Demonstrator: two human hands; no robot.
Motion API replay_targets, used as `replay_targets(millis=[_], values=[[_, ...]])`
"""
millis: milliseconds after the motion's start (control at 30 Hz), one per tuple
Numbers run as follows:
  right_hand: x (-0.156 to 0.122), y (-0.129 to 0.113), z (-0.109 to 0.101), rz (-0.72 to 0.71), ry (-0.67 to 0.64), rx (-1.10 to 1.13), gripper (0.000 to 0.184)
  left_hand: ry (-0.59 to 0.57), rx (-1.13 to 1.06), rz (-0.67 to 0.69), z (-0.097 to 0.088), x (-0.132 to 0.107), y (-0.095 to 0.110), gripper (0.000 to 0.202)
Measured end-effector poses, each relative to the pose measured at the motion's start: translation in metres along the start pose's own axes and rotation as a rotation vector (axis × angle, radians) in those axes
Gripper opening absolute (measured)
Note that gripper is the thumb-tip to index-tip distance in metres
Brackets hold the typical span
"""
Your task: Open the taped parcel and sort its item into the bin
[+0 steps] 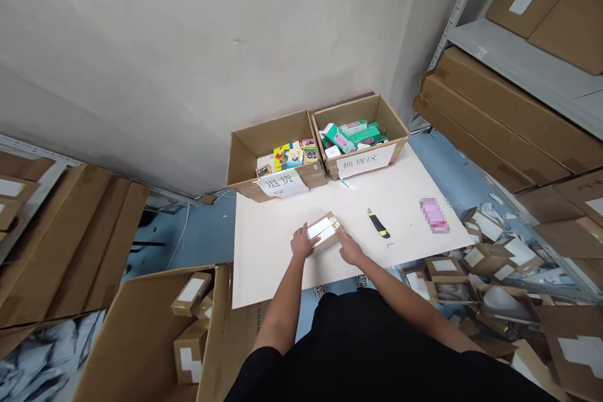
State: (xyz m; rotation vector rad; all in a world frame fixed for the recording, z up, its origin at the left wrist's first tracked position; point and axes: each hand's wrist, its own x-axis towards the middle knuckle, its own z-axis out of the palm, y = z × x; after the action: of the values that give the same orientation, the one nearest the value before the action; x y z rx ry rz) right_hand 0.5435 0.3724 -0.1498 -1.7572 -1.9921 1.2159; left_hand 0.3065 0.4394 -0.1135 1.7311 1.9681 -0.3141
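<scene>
Parcel [320, 231] of brown cardboard, small and with white labels on top, lies on the white tabletop [268, 264], near its front edge and between the person's two hands. The left hand [302, 242] is narrowed around the left end, its thumb laid over the top. The right hand [349, 248] touches the right end, beside some shiny tape [334, 223], with its fingers fairly straight; whether it grips there, one cannot tell. Right of that hand lies a black and yellow cutter knife [379, 224], apart from the parcel, and farther right a pink thing [434, 215], too blurred to make out. Behind the parcel, two open cartons stand side by side at the back: the left carton [245, 190] contains colourful small packs [294, 157], the right carton [398, 119] green and white packs [365, 134]. Paper signs [362, 161] hang on their fronts.
</scene>
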Motion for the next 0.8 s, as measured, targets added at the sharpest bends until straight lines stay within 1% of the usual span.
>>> replay_targets(millis=[33,100,167,267,367,433,500,600,700,733,800], values=[[0.001,-0.006,0.002,0.038,-0.034,-0.062,0.091,0.012,0.011,-0.01,0.002,0.001,0.001,0.086],[0.005,-0.013,-0.002,0.105,-0.082,-0.163,0.096,0.052,0.056,-0.008,0.005,0.002,0.005,0.079],[0.014,-0.018,-0.014,0.136,-0.128,-0.225,0.095,0.114,0.119,0.011,0.01,0.001,0.009,0.075],[0.031,-0.025,-0.033,0.162,-0.17,-0.286,0.092,0.211,0.216,0.004,0.02,-0.001,0.013,0.077],[0.045,-0.03,-0.039,0.205,-0.159,-0.325,0.091,0.25,0.231,-0.002,0.026,-0.004,0.015,0.079],[0.053,-0.033,-0.036,0.231,-0.131,-0.321,0.09,0.231,0.186,0.012,0.023,-0.006,0.015,0.076],[0.059,-0.033,-0.032,0.241,-0.102,-0.301,0.085,0.205,0.137,0.013,0.016,-0.007,0.015,0.071],[0.068,-0.033,-0.029,0.238,-0.073,-0.263,0.073,0.141,0.061,0.008,0.001,-0.008,0.014,0.065],[0.077,-0.037,-0.029,0.271,-0.028,-0.219,0.061,0.096,0.0,0.011,-0.01,-0.01,0.006,0.063],[0.079,-0.04,-0.028,0.289,-0.006,-0.204,0.06,0.092,-0.017,0.01,-0.012,-0.011,0.002,0.063],[0.083,-0.049,-0.021,0.323,0.03,-0.17,0.066,0.082,-0.054,0.008,-0.013,-0.017,-0.006,0.066]])
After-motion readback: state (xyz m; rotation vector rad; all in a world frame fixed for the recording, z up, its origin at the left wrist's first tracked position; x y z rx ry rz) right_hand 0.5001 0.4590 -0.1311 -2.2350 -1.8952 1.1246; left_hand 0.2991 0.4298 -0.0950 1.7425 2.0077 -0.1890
